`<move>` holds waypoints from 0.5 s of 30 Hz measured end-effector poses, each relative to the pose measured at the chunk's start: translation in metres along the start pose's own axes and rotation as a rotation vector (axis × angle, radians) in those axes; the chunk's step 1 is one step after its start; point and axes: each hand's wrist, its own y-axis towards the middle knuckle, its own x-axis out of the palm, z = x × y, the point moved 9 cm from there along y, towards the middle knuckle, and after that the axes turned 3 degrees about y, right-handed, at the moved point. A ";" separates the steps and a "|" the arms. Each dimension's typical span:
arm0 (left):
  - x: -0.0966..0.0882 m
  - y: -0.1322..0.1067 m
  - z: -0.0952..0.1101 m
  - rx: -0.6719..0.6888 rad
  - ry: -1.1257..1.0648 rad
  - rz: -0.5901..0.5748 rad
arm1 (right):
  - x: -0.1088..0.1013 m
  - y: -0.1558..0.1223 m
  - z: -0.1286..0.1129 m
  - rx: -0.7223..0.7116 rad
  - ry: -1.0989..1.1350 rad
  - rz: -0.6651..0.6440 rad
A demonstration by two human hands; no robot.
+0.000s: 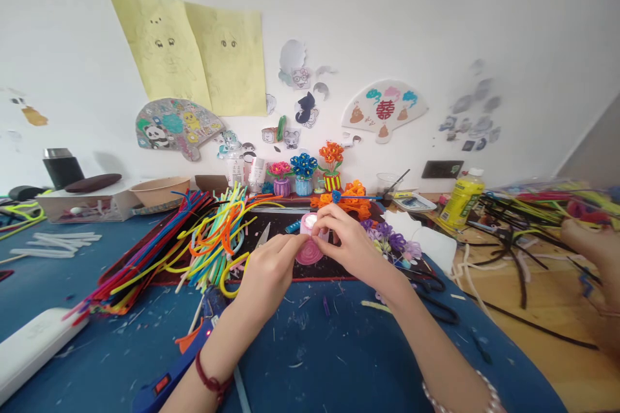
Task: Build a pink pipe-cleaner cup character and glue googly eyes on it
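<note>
The left hand (268, 273) and right hand (349, 246) are clamping a pink coiled pipe-cleaner pot (309, 250) between them, just above a black desk mat (332, 274). Behind the pot, a purple cup (281, 188), a blue cup (303, 187) and a yellow-striped cup (332, 182) are holding pink, blue and orange pipe-cleaner flowers (303, 166).

A red cord bracelet (210, 382) circles my bare left wrist (206, 355); pale beads (490, 393), maybe pearls, circle my bare right wrist (460, 368).
</note>
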 end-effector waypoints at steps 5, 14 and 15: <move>0.000 -0.001 -0.003 -0.034 -0.021 0.010 | -0.001 -0.001 -0.001 -0.010 -0.001 0.027; -0.002 0.000 -0.005 -0.061 -0.026 0.044 | 0.005 -0.002 0.004 0.024 -0.032 0.092; -0.002 -0.001 -0.006 -0.064 -0.025 0.047 | 0.006 -0.002 0.005 0.026 -0.031 0.099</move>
